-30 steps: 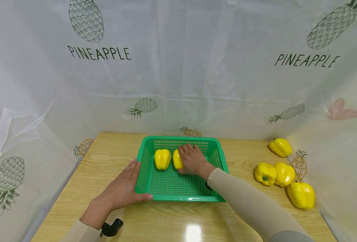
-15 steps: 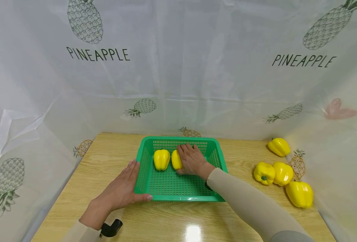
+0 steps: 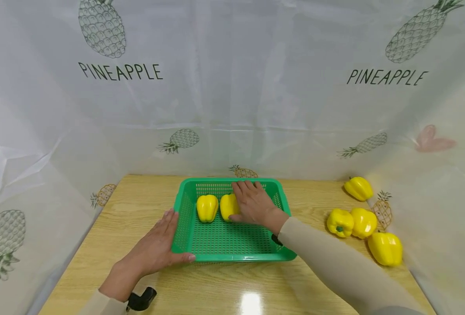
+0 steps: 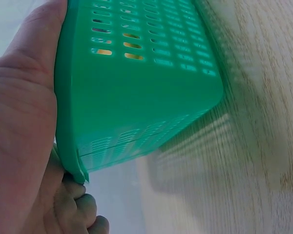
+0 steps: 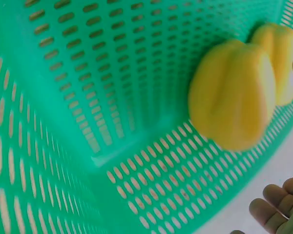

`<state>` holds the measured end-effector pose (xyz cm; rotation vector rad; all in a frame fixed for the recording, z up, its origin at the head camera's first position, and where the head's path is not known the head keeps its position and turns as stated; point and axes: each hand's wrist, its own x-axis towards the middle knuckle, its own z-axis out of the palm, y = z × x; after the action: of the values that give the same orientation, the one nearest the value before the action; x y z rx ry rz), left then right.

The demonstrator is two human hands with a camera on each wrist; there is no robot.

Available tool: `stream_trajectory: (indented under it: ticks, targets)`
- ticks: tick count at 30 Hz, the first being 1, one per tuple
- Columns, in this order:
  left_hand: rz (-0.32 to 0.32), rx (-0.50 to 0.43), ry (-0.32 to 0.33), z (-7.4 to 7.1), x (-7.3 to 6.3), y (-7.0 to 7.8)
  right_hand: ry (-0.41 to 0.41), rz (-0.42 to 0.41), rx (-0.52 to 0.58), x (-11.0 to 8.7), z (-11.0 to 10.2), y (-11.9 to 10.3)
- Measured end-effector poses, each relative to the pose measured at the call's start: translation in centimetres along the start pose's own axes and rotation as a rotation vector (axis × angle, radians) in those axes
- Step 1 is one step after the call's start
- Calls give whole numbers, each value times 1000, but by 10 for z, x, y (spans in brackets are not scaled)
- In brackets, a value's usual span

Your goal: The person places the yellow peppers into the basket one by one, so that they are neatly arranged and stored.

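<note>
A green plastic basket [image 3: 236, 258] stands on the table, with two yellow bell peppers inside near its back wall. My left hand [image 3: 151, 247] rests along the basket's left rim, its fingers straight and the thumb lying over the front rim; the palm touches the rim in the left wrist view. Inside the basket, my right hand [image 3: 254, 204] is just right of the second bell pepper [image 3: 228, 207] and partly covers it in the head view. In the right wrist view, its fingers [image 5: 266, 209] are apart from that pepper. The other bell pepper [image 3: 207, 208] sits to the left.
Several more yellow bell peppers lie on the wooden table [image 3: 138, 205] at the right: one at the back [image 3: 358, 188], a touching pair [image 3: 352, 222], and one nearer the front [image 3: 385, 248]. A pineapple-printed white sheet [image 3: 248, 87] hangs behind and at both sides.
My right hand has loosened and drawn slightly right and back from the second bell pepper, so more of it shows. The left hand stays on the rim. The head view has shifted slightly.
</note>
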<state>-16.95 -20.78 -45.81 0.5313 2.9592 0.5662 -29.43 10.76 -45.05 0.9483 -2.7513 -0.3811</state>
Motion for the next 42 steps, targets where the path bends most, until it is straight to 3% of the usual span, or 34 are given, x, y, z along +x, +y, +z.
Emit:
stream_trajectory:
  ticks: [5,12,23,31,42]
  targets:
    - [-2,0,4,0,-1,-1,86,24,23,-16,-18,13]
    - [0,-3,-1,-1,0,2,247,63,-27,-45,-32,40]
    - [-2,-12,-11,-1,1,1,452,233,31,-108,-18,84]
    - [6,-2,-6,-1,1,1,468,349,-10,-153,15,105]
    - [1,-24,-27,-3,0,3,342,523,-87,-195,51,118]
